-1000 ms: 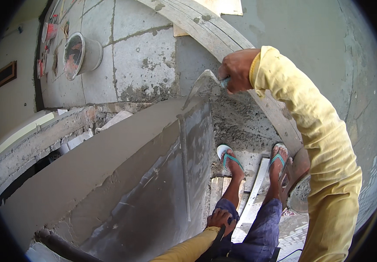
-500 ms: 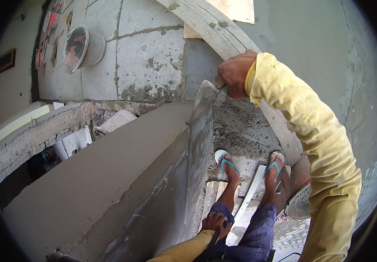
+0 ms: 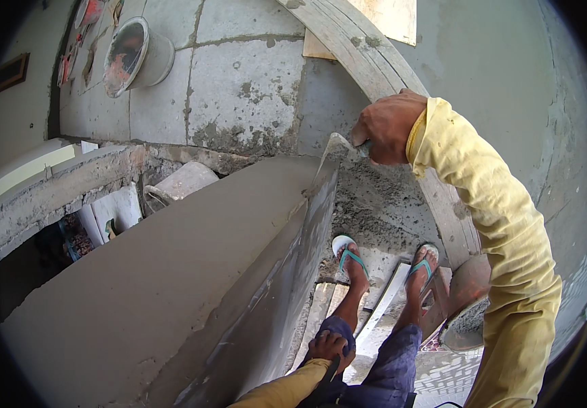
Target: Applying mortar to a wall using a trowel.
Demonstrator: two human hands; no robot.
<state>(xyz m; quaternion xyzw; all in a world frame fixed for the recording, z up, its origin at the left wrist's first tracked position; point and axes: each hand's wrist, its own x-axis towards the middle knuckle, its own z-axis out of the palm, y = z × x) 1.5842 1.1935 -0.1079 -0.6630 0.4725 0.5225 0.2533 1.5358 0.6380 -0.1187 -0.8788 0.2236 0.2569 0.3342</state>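
Observation:
My right hand (image 3: 392,129), in a yellow sleeve, is closed around the handle of what looks like a trowel; its thin pale blade (image 3: 338,144) is at the far end of a low wall. The wall's broad top (image 3: 171,272) bears smooth grey plaster, while its right side (image 3: 266,313) is wet and streaked. The hand covers most of the handle, and where the blade meets the plaster is hard to make out. My left hand (image 3: 331,348) rests on my left knee, fingers laid over it, holding nothing.
Mortar droppings (image 3: 375,197) cover the ground by my sandalled feet. A curved wooden plank (image 3: 354,41) runs behind my right hand. A mortar bucket (image 3: 467,326) stands beside my right leg. Another bucket (image 3: 160,61) sits on far-left slabs. Left of the wall is a dark opening (image 3: 28,265).
My right hand and the trowel have moved a little to the right and nearer. The view has shifted slightly. My left hand stays on the knee.

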